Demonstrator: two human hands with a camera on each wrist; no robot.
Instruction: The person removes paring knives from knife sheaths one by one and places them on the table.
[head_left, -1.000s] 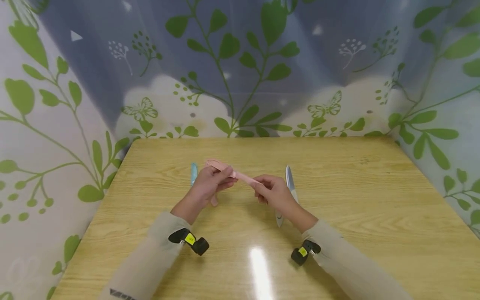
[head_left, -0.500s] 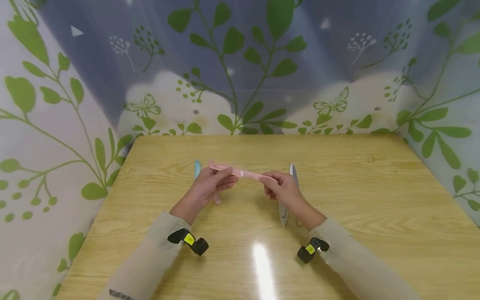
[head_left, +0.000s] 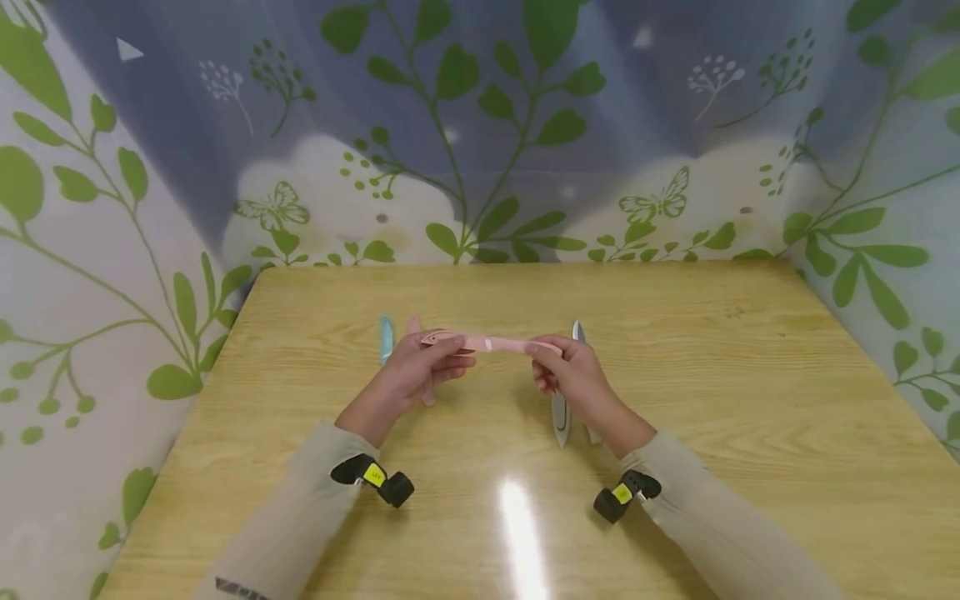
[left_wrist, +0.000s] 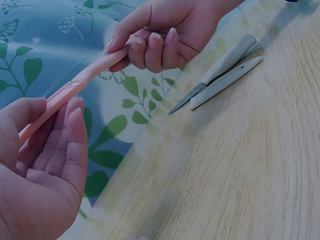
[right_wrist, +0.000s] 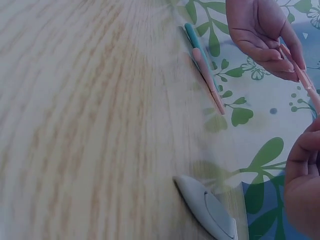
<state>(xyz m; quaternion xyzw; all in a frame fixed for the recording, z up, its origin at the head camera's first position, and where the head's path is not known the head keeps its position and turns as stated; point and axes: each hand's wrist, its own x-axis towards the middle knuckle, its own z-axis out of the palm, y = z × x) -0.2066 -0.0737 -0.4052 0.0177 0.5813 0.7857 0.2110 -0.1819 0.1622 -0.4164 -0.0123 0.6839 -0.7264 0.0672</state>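
Observation:
Between both hands, above the table, is a pink knife (head_left: 510, 344) in a pink sheath (left_wrist: 60, 97), lying nearly level across the head view. My left hand (head_left: 408, 367) pinches the sheath end between thumb and fingers. At the handle end, my right hand (head_left: 573, 375) grips with thumb and curled fingers. In the left wrist view the handle meets the sheath, and no long bare blade shows. Below the right hand lie a white-handled knife (left_wrist: 220, 67) with its blade bare and a separate white sheath (left_wrist: 227, 82) beside it.
On the wooden table (head_left: 690, 358), behind the left hand, lie a teal knife (right_wrist: 191, 35) and a second pink knife (right_wrist: 207, 77), side by side. A leaf-patterned curtain (head_left: 510, 192) hangs along the table's far edge. A bright reflection shows on the near tabletop.
My right hand has moved right and slightly up, bringing the pink knife from a slant to nearly level. More of its middle shows between the hands; the left hand stays almost in place.

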